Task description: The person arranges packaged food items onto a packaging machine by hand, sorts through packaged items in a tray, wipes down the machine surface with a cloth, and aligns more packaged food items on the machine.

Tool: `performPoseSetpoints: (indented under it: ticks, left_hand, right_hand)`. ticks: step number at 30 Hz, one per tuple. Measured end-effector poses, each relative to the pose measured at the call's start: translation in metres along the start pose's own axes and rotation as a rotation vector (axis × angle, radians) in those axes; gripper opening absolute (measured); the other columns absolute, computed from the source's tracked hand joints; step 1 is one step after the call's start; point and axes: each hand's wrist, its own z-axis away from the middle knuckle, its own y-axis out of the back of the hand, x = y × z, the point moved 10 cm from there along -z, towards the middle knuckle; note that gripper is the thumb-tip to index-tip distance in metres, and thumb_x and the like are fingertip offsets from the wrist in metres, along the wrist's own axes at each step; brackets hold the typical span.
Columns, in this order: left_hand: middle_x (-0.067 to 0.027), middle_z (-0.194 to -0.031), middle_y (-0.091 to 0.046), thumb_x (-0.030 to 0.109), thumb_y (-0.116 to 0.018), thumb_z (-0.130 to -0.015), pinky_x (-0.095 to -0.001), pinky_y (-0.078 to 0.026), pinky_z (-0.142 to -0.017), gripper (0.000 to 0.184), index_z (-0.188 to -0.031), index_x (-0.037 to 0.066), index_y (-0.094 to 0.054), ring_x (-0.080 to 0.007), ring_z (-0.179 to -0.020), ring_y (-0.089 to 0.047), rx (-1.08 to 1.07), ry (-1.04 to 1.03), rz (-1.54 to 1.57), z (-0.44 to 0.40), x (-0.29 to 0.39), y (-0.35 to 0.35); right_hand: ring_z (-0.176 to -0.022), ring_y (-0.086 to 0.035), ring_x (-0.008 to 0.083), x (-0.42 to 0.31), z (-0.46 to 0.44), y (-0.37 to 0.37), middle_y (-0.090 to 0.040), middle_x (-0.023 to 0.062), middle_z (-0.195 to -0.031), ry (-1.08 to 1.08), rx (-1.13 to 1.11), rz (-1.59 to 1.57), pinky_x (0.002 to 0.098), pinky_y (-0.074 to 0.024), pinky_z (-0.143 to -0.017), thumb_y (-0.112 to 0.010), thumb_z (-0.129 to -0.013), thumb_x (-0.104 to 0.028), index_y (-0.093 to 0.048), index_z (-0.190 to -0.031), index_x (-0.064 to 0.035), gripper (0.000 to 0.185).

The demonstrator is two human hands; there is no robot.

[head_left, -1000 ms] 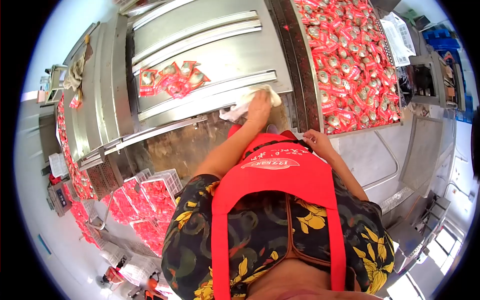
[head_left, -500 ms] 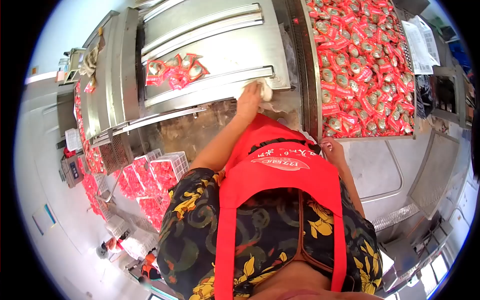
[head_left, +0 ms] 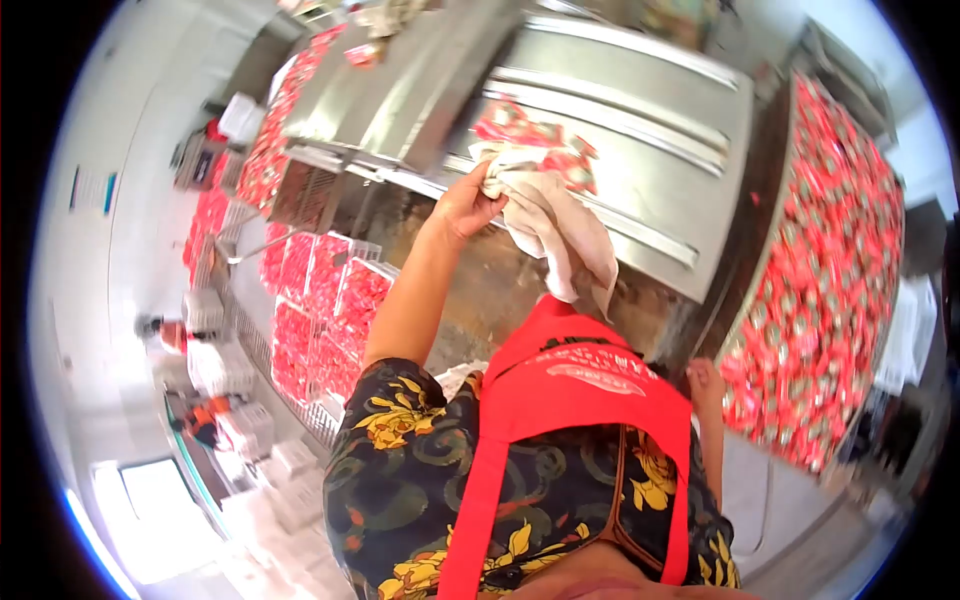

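My left hand (head_left: 468,205) is closed around one end of a pale cloth (head_left: 560,220), which hangs down to the right over the front edge of the steel surface (head_left: 620,145). Behind the cloth, several red-and-clear sealed packets (head_left: 520,125) lie on that surface, partly covered by it. My right hand (head_left: 706,380) is low at my side, its fingers curled, close to the near edge of a large tray (head_left: 742,330) heaped with the same kind of packets. Whether anything is in those fingers is too small to see.
Raised metal rails (head_left: 630,130) cross the steel surface. White crates (head_left: 375,268) filled with red packets stand on the left, and more packets line a conveyor (head_left: 275,140) beyond. Another person (head_left: 172,335) is at the far left.
My left hand has moved left along the steel surface, lifting the cloth, which was bunched flat under it before. The whole view has turned and shifted. My right hand stays at my side.
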Motion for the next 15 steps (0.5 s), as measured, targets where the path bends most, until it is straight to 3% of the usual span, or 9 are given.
performPoseSetpoints:
  ticks: [1,4,8,9,10,11,12,13,15]
  left_hand:
    - [-0.002,-0.106,-0.069,0.026,-0.061,-0.099,-0.0329,-0.06,-0.078,0.024,-0.118,0.011,-0.062,-0.0154,-0.097,-0.067,-0.145,-0.032,0.052,0.01,0.036,-0.001]
    - [-0.0087,-0.118,-0.065,0.02,-0.053,-0.102,-0.034,-0.056,-0.091,0.023,-0.119,0.007,-0.061,-0.0199,-0.109,-0.063,-0.191,-0.191,0.223,0.035,0.163,0.024]
    - [-0.0113,-0.116,-0.065,0.024,-0.051,-0.103,-0.0406,-0.053,-0.097,0.026,-0.115,0.004,-0.062,-0.0234,-0.108,-0.063,0.024,-0.741,0.23,0.084,0.373,0.065]
    - [-0.0122,-0.115,-0.065,0.019,-0.053,-0.101,-0.0419,-0.051,-0.099,0.021,-0.111,0.003,-0.063,-0.0244,-0.105,-0.063,-0.065,-0.793,0.392,0.094,0.425,0.079]
    - [-0.0174,-0.117,-0.063,0.013,-0.047,-0.102,-0.0434,-0.051,-0.1,0.022,-0.112,-0.003,-0.06,-0.0286,-0.103,-0.063,-0.61,-0.7,0.392,0.117,0.464,0.05]
    - [-0.0178,-0.114,-0.064,0.013,-0.049,-0.1,-0.0455,-0.051,-0.098,0.023,-0.111,-0.004,-0.059,-0.0302,-0.103,-0.063,-0.469,-0.876,0.391,0.136,0.514,0.07]
    - [-0.0195,-0.111,-0.065,0.013,-0.049,-0.098,-0.0463,-0.052,-0.095,0.025,-0.112,-0.005,-0.059,-0.0315,-0.102,-0.063,-0.769,-0.837,0.366,0.162,0.537,0.043]
    - [-0.018,-0.106,-0.066,0.014,-0.045,-0.096,-0.0474,-0.054,-0.088,0.027,-0.109,-0.004,-0.061,-0.0314,-0.097,-0.064,-0.771,-0.968,0.282,0.177,0.57,0.05]
    - [-0.0185,-0.101,-0.067,0.015,-0.04,-0.093,-0.0492,-0.055,-0.08,0.032,-0.103,-0.005,-0.062,-0.0325,-0.09,-0.065,-0.585,-1.331,0.26,0.197,0.657,0.103]
  right_hand:
    - [-0.081,-0.066,0.0173,-0.007,-0.006,-0.008,-0.069,0.0091,-0.089,-0.034,-0.032,-0.026,0.0309,-0.0518,-0.072,-0.065,-0.092,-0.011,-0.064,-0.105,-0.0024,0.015]
    - [-0.074,-0.062,0.0131,-0.05,-0.026,-0.032,-0.067,0.0064,-0.083,-0.038,-0.069,-0.03,0.028,-0.0505,-0.069,-0.064,-0.091,-0.008,-0.064,-0.102,-0.0018,0.013]
    - [-0.076,-0.065,0.0136,-0.103,-0.051,-0.085,-0.069,0.0071,-0.084,0.047,-0.115,-0.018,0.0283,-0.0512,-0.071,-0.065,-0.09,-0.008,-0.064,-0.1,-0.0017,0.012]
    - [-0.077,-0.067,0.0167,-0.113,-0.055,-0.098,-0.07,0.0101,-0.086,0.048,-0.132,0.0,0.0298,-0.0517,-0.072,-0.066,-0.089,-0.01,-0.065,-0.101,-0.0024,0.014]
    - [-0.077,-0.067,0.0167,-0.121,-0.061,-0.109,-0.07,0.0101,-0.086,0.036,-0.124,0.004,0.0298,-0.0517,-0.072,-0.066,-0.089,-0.01,-0.065,-0.101,-0.0024,0.014]
    - [-0.077,-0.068,0.0189,-0.133,-0.064,-0.12,-0.07,0.0117,-0.086,0.088,-0.122,0.06,0.031,-0.0519,-0.071,-0.067,-0.089,-0.011,-0.065,-0.102,-0.0028,0.015]
    - [-0.076,-0.068,0.0211,-0.143,-0.063,-0.127,-0.07,0.0133,-0.086,0.125,-0.113,0.119,0.0322,-0.052,-0.071,-0.067,-0.089,-0.012,-0.065,-0.102,-0.0032,0.016]
    - [-0.077,-0.069,0.0233,-0.154,-0.061,-0.133,-0.07,0.0144,-0.086,0.132,-0.102,0.133,0.0332,-0.0521,-0.071,-0.067,-0.089,-0.013,-0.065,-0.102,-0.0032,0.017]
    - [-0.078,-0.069,0.026,-0.173,-0.059,-0.145,-0.07,0.0152,-0.087,0.1,-0.088,0.147,0.0347,-0.0522,-0.07,-0.068,-0.088,-0.014,-0.065,-0.102,-0.0031,0.017]
